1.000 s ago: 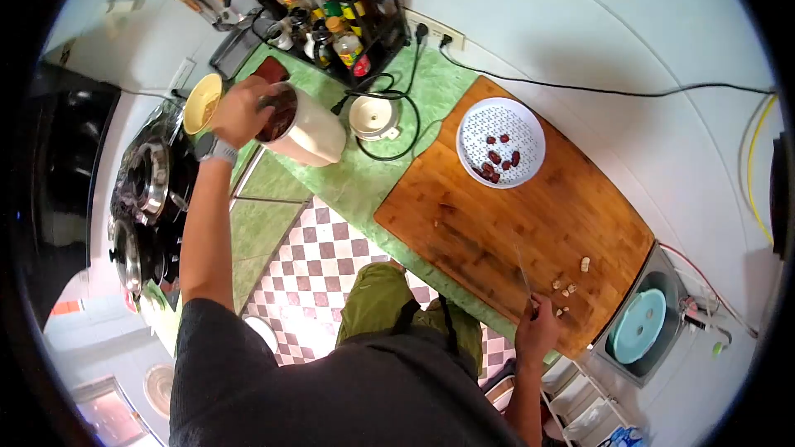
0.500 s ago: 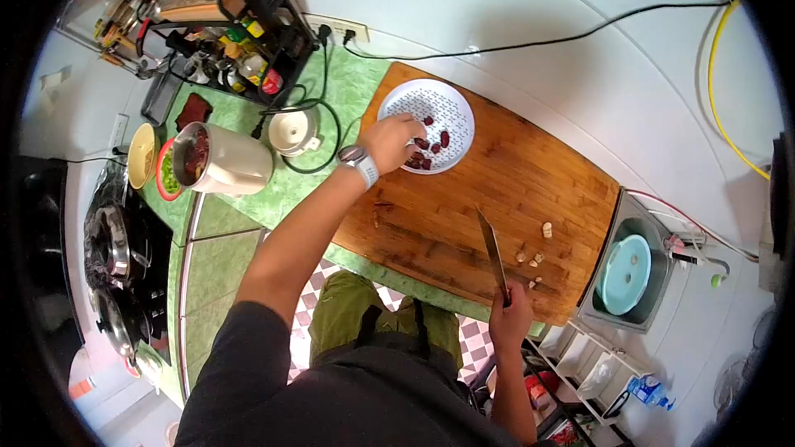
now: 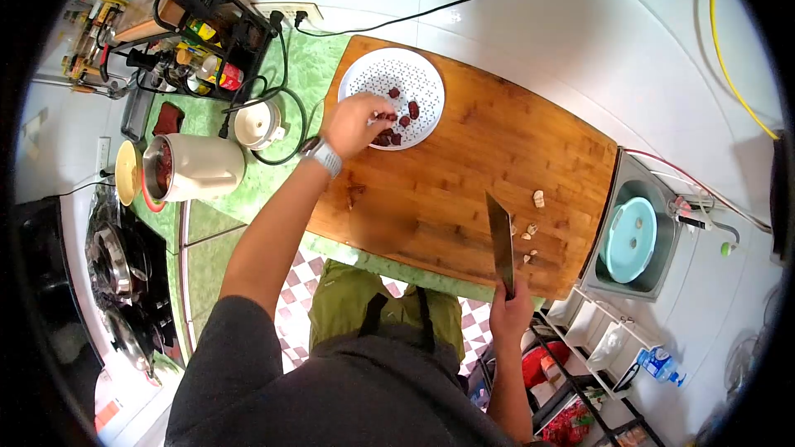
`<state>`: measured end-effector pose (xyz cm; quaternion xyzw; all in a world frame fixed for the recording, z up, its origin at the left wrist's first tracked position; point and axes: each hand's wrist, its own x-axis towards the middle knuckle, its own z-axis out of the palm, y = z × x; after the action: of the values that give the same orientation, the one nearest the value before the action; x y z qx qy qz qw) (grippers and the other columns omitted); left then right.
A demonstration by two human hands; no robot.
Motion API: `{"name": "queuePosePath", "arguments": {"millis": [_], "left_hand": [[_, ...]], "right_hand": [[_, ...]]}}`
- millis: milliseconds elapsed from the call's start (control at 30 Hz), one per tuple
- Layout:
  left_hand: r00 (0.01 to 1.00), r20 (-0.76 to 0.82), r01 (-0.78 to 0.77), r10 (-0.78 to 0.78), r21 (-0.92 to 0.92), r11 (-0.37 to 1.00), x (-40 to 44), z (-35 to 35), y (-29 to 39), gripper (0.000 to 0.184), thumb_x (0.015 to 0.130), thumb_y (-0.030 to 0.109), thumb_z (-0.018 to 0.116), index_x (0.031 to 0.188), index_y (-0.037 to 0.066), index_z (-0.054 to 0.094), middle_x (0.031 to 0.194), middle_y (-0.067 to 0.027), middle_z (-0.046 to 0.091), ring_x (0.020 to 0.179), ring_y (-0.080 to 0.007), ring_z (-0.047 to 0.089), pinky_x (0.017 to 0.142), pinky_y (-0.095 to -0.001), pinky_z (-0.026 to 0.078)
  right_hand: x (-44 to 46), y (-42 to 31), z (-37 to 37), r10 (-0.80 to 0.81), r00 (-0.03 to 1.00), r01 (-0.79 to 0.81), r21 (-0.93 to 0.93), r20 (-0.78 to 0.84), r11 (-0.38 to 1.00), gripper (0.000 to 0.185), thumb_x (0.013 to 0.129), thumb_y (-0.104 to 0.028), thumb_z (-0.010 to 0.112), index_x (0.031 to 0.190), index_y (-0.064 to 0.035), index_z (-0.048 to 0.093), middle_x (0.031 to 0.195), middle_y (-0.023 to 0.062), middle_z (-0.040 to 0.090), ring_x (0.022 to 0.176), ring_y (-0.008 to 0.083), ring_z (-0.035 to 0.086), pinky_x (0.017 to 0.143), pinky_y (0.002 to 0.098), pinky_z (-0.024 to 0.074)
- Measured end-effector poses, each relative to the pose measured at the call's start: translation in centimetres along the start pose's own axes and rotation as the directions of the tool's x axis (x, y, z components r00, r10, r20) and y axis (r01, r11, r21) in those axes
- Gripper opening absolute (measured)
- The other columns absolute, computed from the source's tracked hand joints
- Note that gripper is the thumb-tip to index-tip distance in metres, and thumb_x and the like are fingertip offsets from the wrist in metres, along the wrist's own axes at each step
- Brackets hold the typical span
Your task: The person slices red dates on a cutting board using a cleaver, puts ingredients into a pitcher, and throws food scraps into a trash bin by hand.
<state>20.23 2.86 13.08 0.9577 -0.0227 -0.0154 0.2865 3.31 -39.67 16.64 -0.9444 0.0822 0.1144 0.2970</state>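
Observation:
My left hand, with a watch on its wrist, reaches into a white perforated basket. Its fingers are pinched around a dark red dried date; the hand partly hides it. Several more dried red dates lie in the basket around the fingertips. My right hand is closed around the handle of a kitchen knife, whose blade points away from me over the wooden cutting board. Pale garlic-like pieces are scattered on the board right of the blade.
A cream blender jug and its white base stand on the green counter at left, with a black cord beside them. Behind is a rack of bottles. A sink with a light blue basin is at right.
The view has shifted, so the board and basket appear further left and higher. My left hand stays in the basket among the dates. The knife blade now points more directly away from me.

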Motion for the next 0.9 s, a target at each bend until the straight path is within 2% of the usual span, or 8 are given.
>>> {"name": "queuePosePath", "arguments": {"millis": [67,133,200,367,533,633,733,900], "left_hand": [[0.997,-0.063,-0.044,0.038,-0.108,0.993,-3.0,0.6,0.7,0.02,0.089,0.006,0.072,0.106,0.015,0.077,0.107,-0.0094,0.073,0.101,-0.0334,0.07,0.085,-0.0425,0.058],[0.986,0.03,-0.163,0.163,-0.012,0.987,-6.3,2.5,0.6,0.021,0.087,0.002,0.07,0.103,0.014,0.077,0.106,-0.007,0.071,0.102,-0.0305,0.069,0.083,-0.0419,0.058],[0.987,0.099,-0.123,0.125,-0.031,0.992,-8.6,4.8,0.4,0.023,0.086,0.002,0.07,0.104,0.014,0.077,0.109,-0.0066,0.069,0.103,-0.0295,0.069,0.084,-0.0417,0.058],[0.977,0.183,-0.1,0.11,-0.062,0.993,-10.7,8.6,-0.6,0.028,0.089,0.01,0.071,0.116,0.013,0.075,0.12,-0.0079,0.068,0.105,-0.031,0.069,0.087,-0.0426,0.057],[0.98,-0.2,-0.033,-0.01,-0.212,0.977,-11.7,8.0,-0.5,0.025,0.09,0.008,0.073,0.115,0.01,0.071,0.121,-0.0069,0.066,0.106,-0.03,0.068,0.087,-0.0418,0.058],[0.958,-0.273,0.023,-0.093,-0.249,0.968,-13.3,8.0,-0.9,0.02,0.09,0.015,0.077,0.108,0.01,0.072,0.117,-0.0083,0.069,0.105,-0.0306,0.07,0.086,-0.039,0.059],[0.959,-0.277,-0.008,-0.056,-0.226,0.974,-14.9,9.0,-0.8,0.019,0.088,0.015,0.078,0.105,0.01,0.072,0.113,-0.0084,0.071,0.101,-0.0299,0.071,0.083,-0.0394,0.059],[0.937,-0.35,-0.076,0.008,-0.18,0.981,-15.6,12.2,-0.6,0.021,0.087,0.014,0.078,0.107,0.01,0.073,0.111,-0.0106,0.071,0.1,-0.0321,0.072,0.081,-0.0423,0.06]], "right_hand": [[0.7,-0.3,0.3,-0.015,0.999,0.013,0.033,0.049,0.999,0.019,0.099,-0.022,0.069,0.109,-0.0057,0.069,0.088,0.02,0.072,0.083,0.0401,0.073,0.072,0.0432,0.0555],[1.4,-1.6,0.8,-0.017,0.996,0.009,0.093,0.087,0.996,0.02,0.099,-0.022,0.07,0.11,-0.0043,0.069,0.092,0.0195,0.074,0.087,0.0371,0.074,0.078,0.0415,0.0555],[2.1,-1.3,2.5,-0.041,0.994,0.009,0.289,0.105,0.957,0.023,0.099,-0.021,0.069,0.112,-0.0019,0.069,0.097,0.0196,0.074,0.091,0.0332,0.074,0.082,0.0403,0.0548],[4.0,-3.3,5.0,-0.091,0.961,-0.022,0.397,0.261,0.917,0.026,0.102,-0.016,0.065,0.122,0.0006,0.067,0.101,0.0173,0.075,0.093,0.0257,0.072,0.086,0.0389,0.0542],[5.1,-7.3,5.6,-0.195,0.933,0.149,0.169,0.303,0.974,0.026,0.103,-0.016,0.062,0.125,-0.0018,0.066,0.098,0.0203,0.074,0.088,0.0339,0.073,0.08,0.0401,0.0549],[5.3,-8.6,6.3,-0.255,0.912,0.266,0.008,0.322,0.964,0.022,0.103,-0.02,0.062,0.122,-0.0087,0.066,0.087,0.0252,0.07,0.081,0.048,0.069,0.068,0.0503,0.0538],[5.7,-10.3,6.8,-0.243,0.873,0.342,-0.175,0.423,0.923,0.024,0.102,-0.019,0.063,0.122,-0.0057,0.065,0.088,0.0268,0.07,0.085,0.0471,0.069,0.071,0.0502,0.0535],[5.8,-10.5,9.0,-0.299,0.846,0.414,-0.19,0.441,0.89,0.021,0.101,-0.019,0.064,0.12,-0.009,0.065,0.084,0.0258,0.069,0.08,0.0483,0.068,0.067,0.0552,0.0523]]}}
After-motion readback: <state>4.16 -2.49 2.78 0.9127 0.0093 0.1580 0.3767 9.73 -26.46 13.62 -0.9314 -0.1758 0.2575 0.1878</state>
